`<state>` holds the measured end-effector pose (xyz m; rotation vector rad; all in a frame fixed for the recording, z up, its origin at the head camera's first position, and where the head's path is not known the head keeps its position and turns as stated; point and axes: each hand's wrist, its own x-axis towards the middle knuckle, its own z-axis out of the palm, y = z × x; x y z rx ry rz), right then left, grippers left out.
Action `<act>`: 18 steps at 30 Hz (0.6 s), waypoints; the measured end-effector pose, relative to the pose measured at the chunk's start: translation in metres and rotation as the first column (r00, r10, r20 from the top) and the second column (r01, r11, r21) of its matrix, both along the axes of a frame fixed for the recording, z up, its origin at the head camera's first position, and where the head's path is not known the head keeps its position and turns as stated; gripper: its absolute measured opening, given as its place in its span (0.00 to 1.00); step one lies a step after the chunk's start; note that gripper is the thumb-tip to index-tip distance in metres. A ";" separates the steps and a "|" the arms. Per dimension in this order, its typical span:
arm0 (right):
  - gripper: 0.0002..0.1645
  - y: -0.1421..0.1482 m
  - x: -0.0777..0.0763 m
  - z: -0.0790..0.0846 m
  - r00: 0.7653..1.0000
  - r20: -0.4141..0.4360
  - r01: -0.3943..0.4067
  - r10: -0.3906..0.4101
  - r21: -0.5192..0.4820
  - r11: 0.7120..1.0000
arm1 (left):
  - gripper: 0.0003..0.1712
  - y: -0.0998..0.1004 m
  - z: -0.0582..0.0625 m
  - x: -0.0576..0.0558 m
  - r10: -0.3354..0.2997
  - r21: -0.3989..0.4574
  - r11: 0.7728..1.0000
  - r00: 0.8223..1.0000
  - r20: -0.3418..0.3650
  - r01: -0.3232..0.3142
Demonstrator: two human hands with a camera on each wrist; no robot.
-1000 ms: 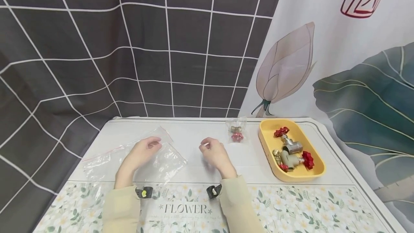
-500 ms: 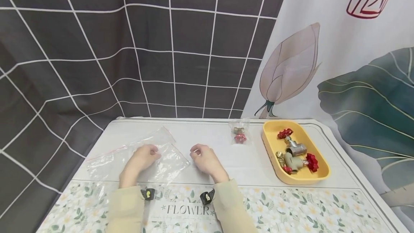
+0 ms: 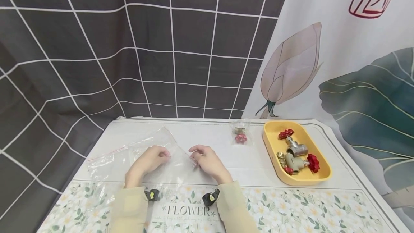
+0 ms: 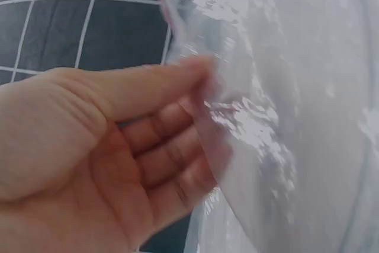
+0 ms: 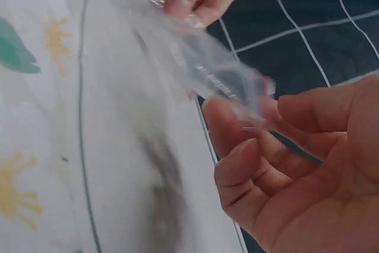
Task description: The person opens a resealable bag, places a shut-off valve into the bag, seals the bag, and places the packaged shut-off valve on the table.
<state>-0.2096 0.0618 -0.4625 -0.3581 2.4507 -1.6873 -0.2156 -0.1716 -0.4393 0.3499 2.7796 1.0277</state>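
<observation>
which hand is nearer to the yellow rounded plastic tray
Right. The right hand is apart from the tray, to its left; the left hand is farther off on that same side.

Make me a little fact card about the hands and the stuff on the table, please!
Left hand: pinches a clear bag
Right hand: pinches a corner of that bag
Small bag: valve with a red handle inside
Tray: yellow, beside the small bag, holds valves
Table: white, with printed flowers
</observation>
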 end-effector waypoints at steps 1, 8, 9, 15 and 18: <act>0.15 0.002 0.000 0.001 1.000 0.012 0.000 0.000 -0.029 1.000 | 0.06 0.002 0.001 0.000 -0.015 0.020 1.000 1.000 -0.021 0.015; 0.19 0.018 -0.002 0.010 0.999 -0.016 0.033 -0.035 -0.101 0.994 | 0.06 0.016 0.004 -0.004 -0.086 0.104 0.990 0.986 -0.140 0.101; 0.19 0.020 -0.002 0.012 0.999 -0.023 0.043 -0.045 -0.093 0.995 | 0.07 0.018 0.005 -0.004 -0.086 0.113 0.988 0.985 -0.147 0.103; 0.16 0.028 -0.001 0.018 0.996 -0.049 0.075 -0.077 -0.040 0.996 | 0.08 0.029 0.008 -0.004 -0.077 0.179 0.978 0.984 -0.161 0.106; 0.13 0.031 0.000 0.020 0.995 -0.066 0.079 -0.080 -0.013 0.997 | 0.09 0.033 0.010 -0.004 -0.063 0.212 0.973 0.985 -0.161 0.097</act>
